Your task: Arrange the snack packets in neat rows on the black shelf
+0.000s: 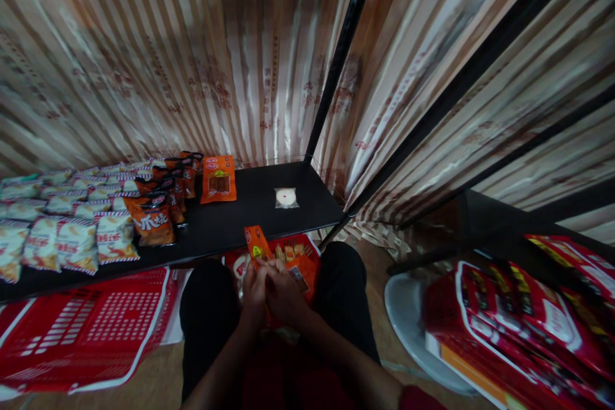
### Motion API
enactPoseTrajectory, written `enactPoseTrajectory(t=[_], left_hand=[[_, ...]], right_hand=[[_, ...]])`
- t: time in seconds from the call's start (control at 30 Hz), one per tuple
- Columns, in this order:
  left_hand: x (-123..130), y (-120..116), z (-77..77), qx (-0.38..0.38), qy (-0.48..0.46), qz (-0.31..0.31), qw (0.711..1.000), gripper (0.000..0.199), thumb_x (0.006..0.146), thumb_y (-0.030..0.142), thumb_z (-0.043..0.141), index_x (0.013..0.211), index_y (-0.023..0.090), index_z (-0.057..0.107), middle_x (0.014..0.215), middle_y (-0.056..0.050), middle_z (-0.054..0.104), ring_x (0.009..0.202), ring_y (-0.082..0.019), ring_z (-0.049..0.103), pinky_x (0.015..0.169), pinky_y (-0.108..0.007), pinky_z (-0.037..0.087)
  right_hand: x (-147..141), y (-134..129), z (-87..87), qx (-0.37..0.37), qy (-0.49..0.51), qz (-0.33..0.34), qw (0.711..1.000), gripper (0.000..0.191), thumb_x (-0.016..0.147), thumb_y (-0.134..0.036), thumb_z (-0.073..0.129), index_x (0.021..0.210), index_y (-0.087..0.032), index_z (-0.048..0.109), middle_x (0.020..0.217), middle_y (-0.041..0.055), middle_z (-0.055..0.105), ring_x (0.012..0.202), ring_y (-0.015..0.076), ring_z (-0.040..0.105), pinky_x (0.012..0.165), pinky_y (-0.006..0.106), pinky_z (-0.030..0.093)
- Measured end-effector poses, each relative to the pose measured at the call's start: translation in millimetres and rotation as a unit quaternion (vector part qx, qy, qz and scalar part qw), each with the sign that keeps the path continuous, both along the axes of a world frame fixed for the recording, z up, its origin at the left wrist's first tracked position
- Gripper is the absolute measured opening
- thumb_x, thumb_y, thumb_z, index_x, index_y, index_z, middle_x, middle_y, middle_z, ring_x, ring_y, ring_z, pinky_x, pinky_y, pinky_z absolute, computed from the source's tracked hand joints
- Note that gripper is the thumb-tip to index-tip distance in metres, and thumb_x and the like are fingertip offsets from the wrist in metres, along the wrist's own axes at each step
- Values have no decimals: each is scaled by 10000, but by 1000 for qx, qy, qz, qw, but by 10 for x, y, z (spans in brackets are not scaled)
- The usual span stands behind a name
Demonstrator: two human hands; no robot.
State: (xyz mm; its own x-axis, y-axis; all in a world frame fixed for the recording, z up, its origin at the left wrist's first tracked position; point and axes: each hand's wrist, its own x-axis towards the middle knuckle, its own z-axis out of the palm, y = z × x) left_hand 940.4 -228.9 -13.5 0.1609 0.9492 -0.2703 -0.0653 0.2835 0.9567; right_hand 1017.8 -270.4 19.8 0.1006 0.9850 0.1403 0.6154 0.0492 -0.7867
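Close together over a red basket between the knees are my left hand and my right hand. Both are closed on the lower end of an orange packet, which sticks up from between them. The basket holds another orange packet, small yellowish packs and whitish packs. Ahead, on the black shelf, lie a flat orange packet and a small clear pack with a round white item.
Rows of white snack bags and dark-orange bags fill the shelf's left side. Below lies a red basket. At right are a red basket of red packets, a grey-white stool and black posts before striped curtains.
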Motion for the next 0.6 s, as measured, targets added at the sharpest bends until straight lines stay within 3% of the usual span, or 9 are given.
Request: enactPoseTrajectory(t=[0.2,0.4,0.5,0.6], left_hand=[[-48,39,-40,-74,-15,26,997,321,683,444,606,827,157,586,772,-59,666,748,-208,641,693,-307,495],[-125,137,-11,-97,30,49,994,269,680,407,568,774,155,577,738,-58,660,712,-210,638,679,-329,496],[-127,151,41,-73,7,33,997,287,677,424,549,782,157,576,746,-58,658,743,-220,637,682,-334,502],[-130,146,96,-68,4,25,997,312,691,437,544,853,172,576,742,-42,655,746,-226,641,654,-340,509]], right_hand=[[29,-31,-6,1,19,33,999,383,743,-123,554,1106,-236,597,1043,66,572,985,202,525,885,314,440],[117,-82,-4,6,60,78,995,366,756,-234,598,1121,-210,595,1134,82,559,1037,199,534,898,320,449],[161,-66,-91,10,93,24,995,301,800,-249,531,1087,-213,613,1081,76,592,967,183,575,861,323,477],[230,-31,-197,19,101,-80,992,287,833,-255,458,1063,-213,623,1072,90,603,940,186,588,846,335,490]])
